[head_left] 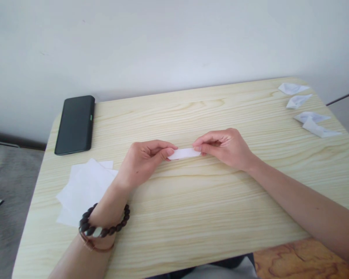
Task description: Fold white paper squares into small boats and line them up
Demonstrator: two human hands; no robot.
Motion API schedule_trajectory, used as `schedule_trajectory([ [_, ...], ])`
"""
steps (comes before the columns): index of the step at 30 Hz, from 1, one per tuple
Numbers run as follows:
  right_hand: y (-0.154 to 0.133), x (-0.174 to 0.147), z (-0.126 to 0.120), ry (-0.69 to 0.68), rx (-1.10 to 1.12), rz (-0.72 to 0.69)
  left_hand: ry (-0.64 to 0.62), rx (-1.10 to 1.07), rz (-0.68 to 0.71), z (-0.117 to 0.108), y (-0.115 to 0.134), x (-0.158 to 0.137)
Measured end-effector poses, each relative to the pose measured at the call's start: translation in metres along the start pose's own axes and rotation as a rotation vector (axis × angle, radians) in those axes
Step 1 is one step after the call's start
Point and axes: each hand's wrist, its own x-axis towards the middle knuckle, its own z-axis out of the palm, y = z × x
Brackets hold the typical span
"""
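Note:
A narrow strip of folded white paper [185, 154] stretches between my two hands over the middle of the table. My left hand [147, 159] pinches its left end between thumb and fingers. At the right end, the thumb and fingers of my right hand [223, 147] are closed on the same strip. Loose white paper sheets [85, 184] lie overlapping beside my left wrist, which partly covers them. The undersides of the fingers are hidden.
A black power bank or phone-like slab [75, 124] lies at the table's back left corner. Several folded white paper shapes [311, 116] rest along the right side. The pale wood table [168, 224] meets a white wall [174, 46] behind it.

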Motion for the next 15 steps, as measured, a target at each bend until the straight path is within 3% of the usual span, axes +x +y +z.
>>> schedule_trajectory([
  [9, -0.004, 0.004, 0.001, -0.021, 0.041, 0.06, -0.055, 0.171, 0.25, 0.006, -0.003, -0.002],
  [15, -0.001, -0.001, 0.005, -0.058, -0.172, -0.371, 0.125, 0.136, 0.189, 0.012, -0.001, -0.001],
])
